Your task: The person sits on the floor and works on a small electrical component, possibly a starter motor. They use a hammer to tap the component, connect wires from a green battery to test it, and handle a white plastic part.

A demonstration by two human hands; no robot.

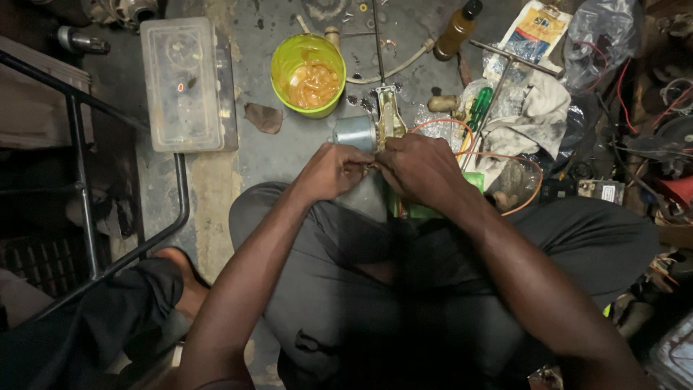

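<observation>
A small grey cylindrical motor point(355, 133) with a flat metal bracket point(390, 115) lies on the floor just beyond my knees. My left hand point(332, 170) and my right hand point(421, 167) meet right behind it, fingers curled together on a small part between them. That part is hidden by my fingers. An orange wire point(462, 131) loops out from under my right hand.
A green cup of orange grease point(307, 76) stands ahead, a clear plastic box point(182, 83) to its left. At the right lie a dirty rag point(530, 115), a green-handled screwdriver point(478, 107), an amber bottle point(457, 30), a T-handle wrench point(505, 68) and tangled wires point(650, 94). A metal frame point(79, 166) stands left.
</observation>
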